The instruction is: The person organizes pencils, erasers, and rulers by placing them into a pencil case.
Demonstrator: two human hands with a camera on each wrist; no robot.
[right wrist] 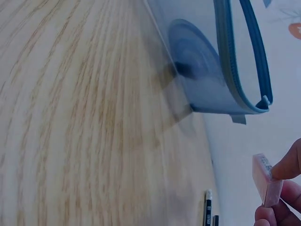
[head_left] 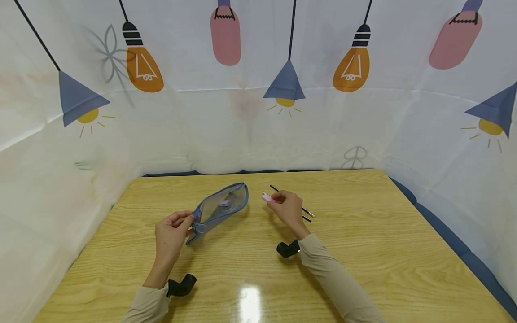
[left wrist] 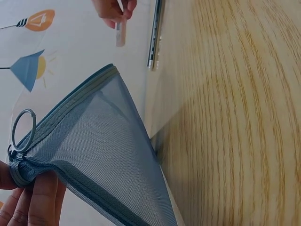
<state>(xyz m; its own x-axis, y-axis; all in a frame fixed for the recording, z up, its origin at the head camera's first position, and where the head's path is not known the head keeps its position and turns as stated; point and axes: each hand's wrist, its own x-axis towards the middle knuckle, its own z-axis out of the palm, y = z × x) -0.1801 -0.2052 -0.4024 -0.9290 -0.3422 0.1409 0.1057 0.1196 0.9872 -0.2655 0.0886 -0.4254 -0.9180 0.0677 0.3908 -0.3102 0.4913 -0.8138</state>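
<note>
My left hand [head_left: 171, 235] grips the near left corner of a blue mesh zipper pouch [head_left: 218, 220], beside its ring [left wrist: 23, 130]. The pouch stands tilted on the table, its zipped mouth spread apart. Through the mesh a round disc [right wrist: 195, 49] shows, along with a small lilac piece [head_left: 224, 203]. My right hand [head_left: 288, 208] pinches a small pink eraser [right wrist: 267, 181] between thumb and fingers, held above the table to the right of the pouch's mouth. Under and beyond that hand lie two dark pencils [head_left: 308, 211], partly hidden by it.
The wooden table [head_left: 242, 251] reaches back to a white curtain [head_left: 242, 130] printed with lamps and bulbs. Dark blue padding [head_left: 444, 229] runs along the table's right edge. A black wrist mount [head_left: 181, 285] sits on each of my sleeves.
</note>
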